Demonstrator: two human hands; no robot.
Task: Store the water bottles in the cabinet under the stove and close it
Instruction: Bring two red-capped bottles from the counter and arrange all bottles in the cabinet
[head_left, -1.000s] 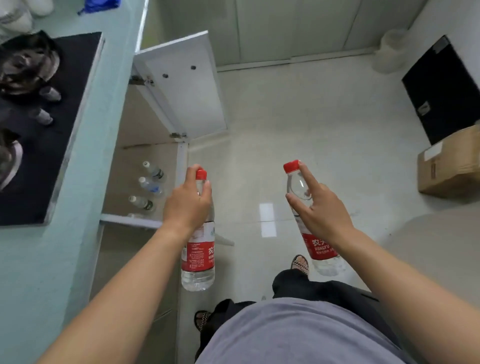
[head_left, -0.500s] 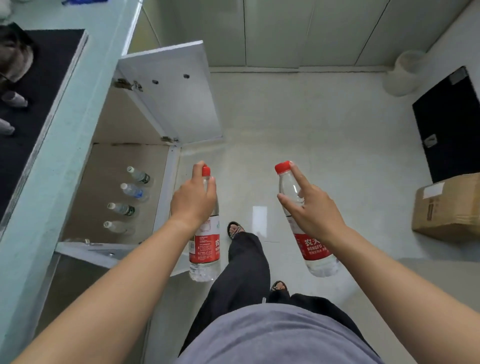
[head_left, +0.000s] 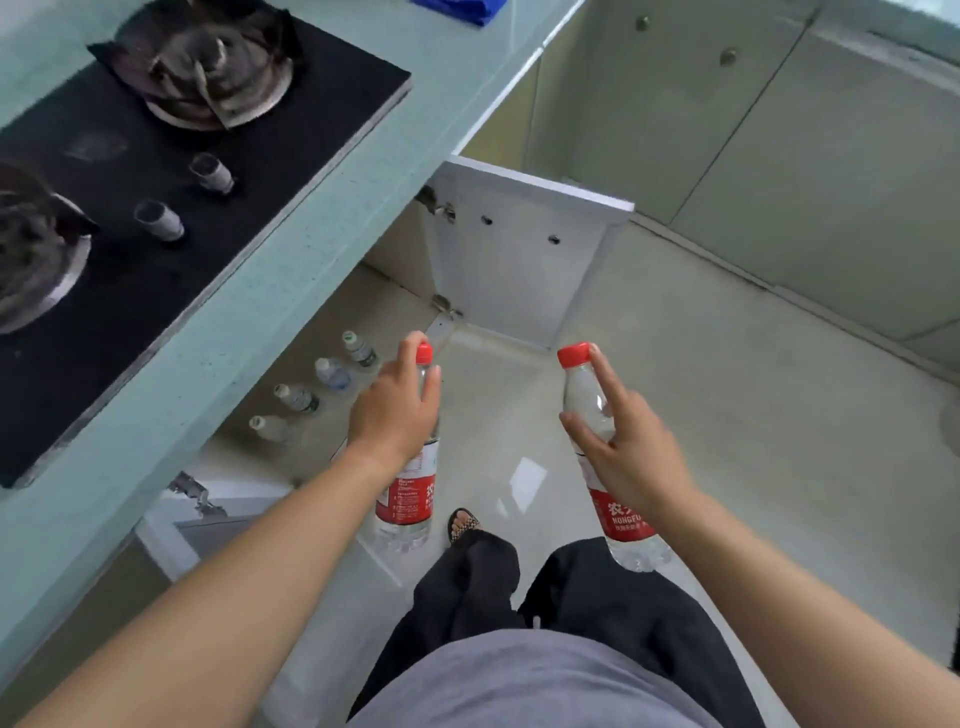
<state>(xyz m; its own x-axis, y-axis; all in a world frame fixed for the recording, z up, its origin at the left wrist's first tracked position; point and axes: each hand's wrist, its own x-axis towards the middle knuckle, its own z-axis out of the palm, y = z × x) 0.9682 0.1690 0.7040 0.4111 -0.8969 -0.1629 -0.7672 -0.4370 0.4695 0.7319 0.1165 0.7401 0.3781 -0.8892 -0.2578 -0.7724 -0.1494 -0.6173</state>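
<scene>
My left hand grips the neck of an upright red-capped, red-labelled water bottle, held just in front of the open cabinet under the stove. My right hand holds a second such bottle tilted slightly, further right over the floor. Inside the cabinet several small bottles stand in a row on the cabinet floor. The far white door stands wide open; a near door is open too, partly hidden under the counter.
The black gas stove sits in the pale green countertop on the left. Closed cabinets line the far wall. My legs and a sandalled foot are on the tiled floor below the bottles.
The view has swung left and tilted, bringing the stove into sight. Both hands keep their bottles and sit a little nearer the cabinet opening; my feet have shifted.
</scene>
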